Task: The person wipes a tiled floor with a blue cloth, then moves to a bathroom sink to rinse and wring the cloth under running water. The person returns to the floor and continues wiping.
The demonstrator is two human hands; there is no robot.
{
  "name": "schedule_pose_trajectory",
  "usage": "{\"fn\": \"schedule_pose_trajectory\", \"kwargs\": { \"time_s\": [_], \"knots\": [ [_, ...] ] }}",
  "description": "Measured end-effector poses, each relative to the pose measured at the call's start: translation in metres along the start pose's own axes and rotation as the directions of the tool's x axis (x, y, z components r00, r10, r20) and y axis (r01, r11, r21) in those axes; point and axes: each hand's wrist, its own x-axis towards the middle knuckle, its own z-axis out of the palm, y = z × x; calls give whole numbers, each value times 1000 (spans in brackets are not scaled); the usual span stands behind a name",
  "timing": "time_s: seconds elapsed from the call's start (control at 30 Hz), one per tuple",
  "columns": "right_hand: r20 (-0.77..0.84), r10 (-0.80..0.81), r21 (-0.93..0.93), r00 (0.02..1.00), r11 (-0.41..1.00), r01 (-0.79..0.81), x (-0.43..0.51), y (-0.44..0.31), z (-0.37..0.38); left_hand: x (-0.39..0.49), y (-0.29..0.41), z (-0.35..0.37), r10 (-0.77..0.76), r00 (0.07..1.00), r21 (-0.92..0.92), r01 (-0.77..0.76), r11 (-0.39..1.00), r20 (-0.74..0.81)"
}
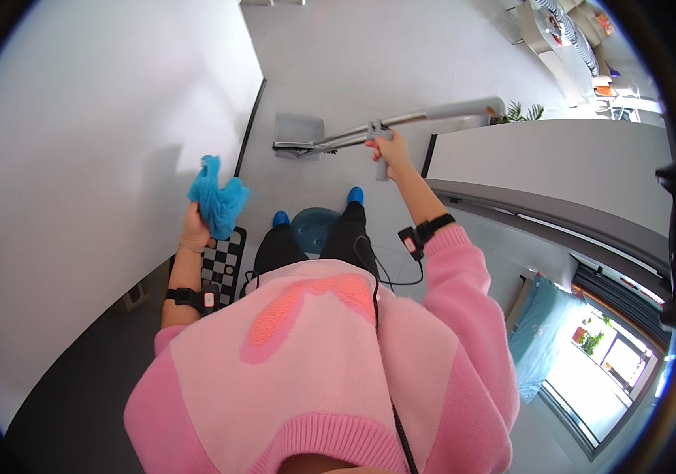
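A crumpled blue cloth point(217, 198) is gripped in my left hand point(195, 230), close to the tall white panel on that side. My right hand point(395, 155) is closed around the handles of a broom and dustpan set, near a grey clip point(378, 129) that joins the two. A grey grip point(462, 108) tops one metal pole and points to the right. At the far end, the grey dustpan point(300, 128) and the dark bristles of the broom point(293, 148) are together over the tiled floor. Whether the pan touches the floor, I cannot tell.
Between my feet in blue shoe covers stands a round blue stool point(314, 230). A checkered mat point(220, 263) lies at my left. White panels point(112, 118) and a grey-edged cabinet point(551, 148) flank me. A plant point(521, 111) shows beyond the cabinet; a blue curtain point(542, 335) hangs by a window.
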Motion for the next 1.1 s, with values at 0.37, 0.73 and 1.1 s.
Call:
{"fn": "schedule_pose_trajectory", "kwargs": {
  "time_s": [0.37, 0.73, 1.1],
  "knots": [
    [-294, 81, 83, 952, 995, -59, -30, 21, -251, 34, -35, 166, 93, 996, -173, -90, 981, 12],
    [-437, -10, -131, 899, 990, -53, -6, 47, -328, 47, -53, 261, 18, 999, -61, -15, 998, 51],
    [-529, -61, -212, 847, 975, -62, 0, 56, -320, 80, -22, 284, 60, 995, 1, -60, 998, 78]
  ]
}}
